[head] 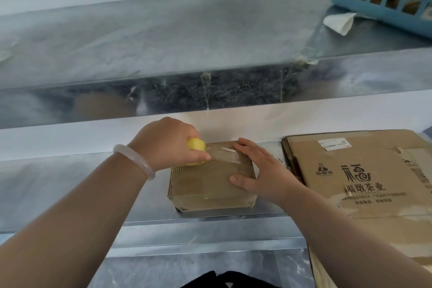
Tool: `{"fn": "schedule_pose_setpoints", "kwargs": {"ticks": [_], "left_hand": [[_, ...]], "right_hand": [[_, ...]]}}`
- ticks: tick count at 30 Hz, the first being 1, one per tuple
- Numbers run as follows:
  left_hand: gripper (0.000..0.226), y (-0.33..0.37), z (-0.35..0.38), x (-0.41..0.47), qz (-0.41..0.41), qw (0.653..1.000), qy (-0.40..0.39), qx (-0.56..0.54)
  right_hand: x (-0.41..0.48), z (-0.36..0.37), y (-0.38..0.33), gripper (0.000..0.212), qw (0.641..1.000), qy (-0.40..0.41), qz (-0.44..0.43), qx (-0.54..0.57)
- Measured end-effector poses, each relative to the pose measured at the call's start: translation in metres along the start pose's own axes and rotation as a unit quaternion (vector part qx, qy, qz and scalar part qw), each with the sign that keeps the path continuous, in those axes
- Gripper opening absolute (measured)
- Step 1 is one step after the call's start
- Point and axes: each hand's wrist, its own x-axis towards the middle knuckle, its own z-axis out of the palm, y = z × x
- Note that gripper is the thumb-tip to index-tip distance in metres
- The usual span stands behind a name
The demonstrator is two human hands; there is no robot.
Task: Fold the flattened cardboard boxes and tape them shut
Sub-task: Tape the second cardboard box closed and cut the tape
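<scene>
taping the small box

a folded cardboard box [208,186] sits on the metal surface [70,184], near the middle. the left hand [168,145] curls around a yellow tape roll [196,146] at the box's far left edge. the right hand [259,170] lies flat on its right side, fingers straight. flattened boxes [362,182] lie just right of it.

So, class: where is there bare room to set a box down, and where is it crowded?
Free: the bench left of the small box, and the upper shelf left of the blue basket. Crowded: right, flattened cardboard.
</scene>
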Motion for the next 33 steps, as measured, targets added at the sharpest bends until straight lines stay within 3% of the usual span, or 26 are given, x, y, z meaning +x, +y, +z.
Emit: {"fn": "schedule_pose_setpoints", "kwargs": {"ticks": [4,8,12,18,23,28,33], "left_hand": [[0.054,-0.024,-0.008,-0.008,0.004,0.997,-0.014,-0.074],[0.035,-0.046,-0.007,-0.021,-0.008,0.976,-0.01,-0.217],[0.036,-0.057,-0.002,-0.029,-0.027,0.997,0.034,-0.063],[0.047,-0.084,0.014,-0.045,-0.067,0.984,0.012,-0.165],[0.03,-0.099,0.036,-0.049,-0.09,0.989,0.013,-0.115],[0.035,-0.106,0.055,-0.043,-0.098,0.99,-0.021,-0.101],[0.046,-0.108,0.072,-0.042,-0.128,0.975,-0.051,-0.175]], "right_hand": [[-0.001,-0.001,0.0,0.088,1.0,0.001,0.007,0.004],[-0.001,0.0,-0.003,0.086,1.0,-0.003,0.001,-0.004],[-0.002,-0.002,-0.004,0.082,1.0,-0.003,0.009,-0.002],[-0.003,-0.001,-0.009,0.081,1.0,-0.005,0.012,-0.003],[0.0,0.003,-0.014,0.083,1.0,-0.009,0.009,-0.015],[0.0,0.003,-0.016,0.081,1.0,-0.013,0.021,-0.003],[-0.005,0.002,-0.023,0.067,0.997,-0.028,0.02,-0.067]]}}
